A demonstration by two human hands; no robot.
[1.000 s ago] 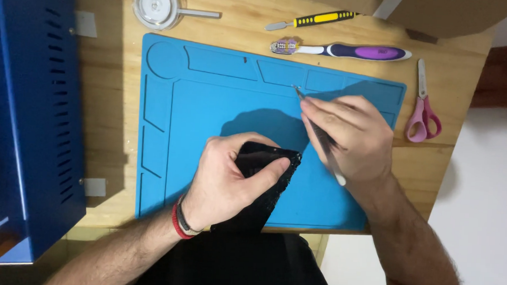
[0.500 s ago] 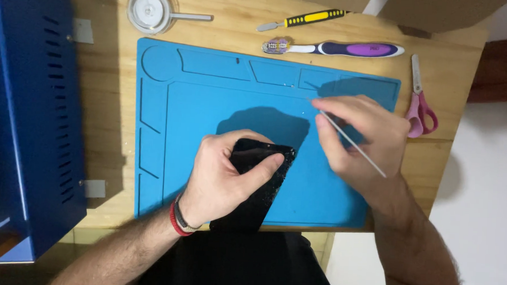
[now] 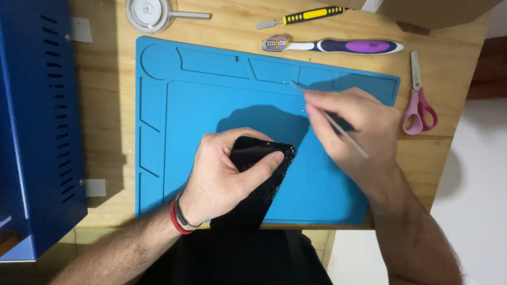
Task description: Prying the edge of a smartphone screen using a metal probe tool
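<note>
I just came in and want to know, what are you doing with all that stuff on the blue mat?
A person is working over a blue mat on a wooden table. The left hand grips a black phone with a cracked edge. The right hand holds thin tweezers above the mat, apart from the phone. Past the mat lie a toothbrush, a yellow-handled tool, pink scissors and a small round dish. A blue metal box stands on the left.
</note>
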